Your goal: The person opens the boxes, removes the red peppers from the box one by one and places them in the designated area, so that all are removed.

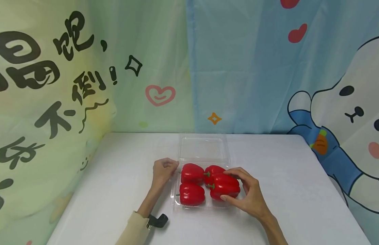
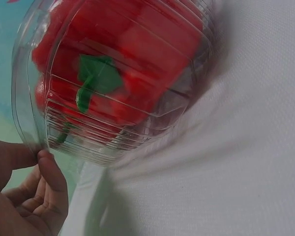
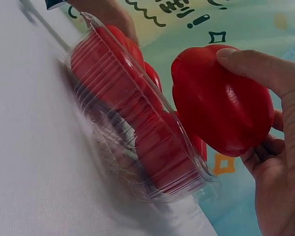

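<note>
Table: covered with a white cloth; the clear tray is set near its middle, in front of a printed backdrop.
Clear tray: a plastic clamshell with its lid laid open flat behind it; four red peppers are counted in or over it.
Peppers in place: three are seen lying in the tray, back left, front left and back right.
Fourth pepper: held at the front right corner, apparently above the rim in the right wrist view and not set down.
Right hand: thumb and fingers are curled round the fourth pepper.
Left hand: the tray's left rim is pinched by loosely curled fingers, so the tray is steadied.
Progress: judged nearly complete; one pepper is left unseated and the lid unclosed.
</note>
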### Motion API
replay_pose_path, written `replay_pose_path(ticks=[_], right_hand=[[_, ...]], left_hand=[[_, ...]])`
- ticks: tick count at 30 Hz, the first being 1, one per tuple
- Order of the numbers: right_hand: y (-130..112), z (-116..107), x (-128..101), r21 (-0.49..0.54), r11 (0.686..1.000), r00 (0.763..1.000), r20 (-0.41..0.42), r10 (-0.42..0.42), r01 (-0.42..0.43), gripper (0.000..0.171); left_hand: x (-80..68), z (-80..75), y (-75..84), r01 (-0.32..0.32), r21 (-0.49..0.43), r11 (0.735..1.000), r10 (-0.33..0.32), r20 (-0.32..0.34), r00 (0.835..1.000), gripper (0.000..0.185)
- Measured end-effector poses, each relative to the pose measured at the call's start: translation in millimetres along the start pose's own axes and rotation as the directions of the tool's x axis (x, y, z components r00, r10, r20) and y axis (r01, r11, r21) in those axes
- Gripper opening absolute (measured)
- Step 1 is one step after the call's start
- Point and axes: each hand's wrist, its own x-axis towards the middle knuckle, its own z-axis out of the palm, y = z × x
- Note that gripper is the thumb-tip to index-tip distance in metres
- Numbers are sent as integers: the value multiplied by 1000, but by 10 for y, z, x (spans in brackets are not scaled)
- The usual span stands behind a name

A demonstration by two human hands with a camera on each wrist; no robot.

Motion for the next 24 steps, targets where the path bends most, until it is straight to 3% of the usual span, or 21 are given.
replay_pose_path(ticks=[15,24], right_hand=[[14,-16,38,-12,1000,999,-47,-27,26,77],[41,-146,77,22,994,992,-73,-104,106,73]], left_hand=[[3,-10,17,-12,1,1000,12,-6,1000,17],[8,1,-7,-15,-2,1000,15,-4,1000,17]])
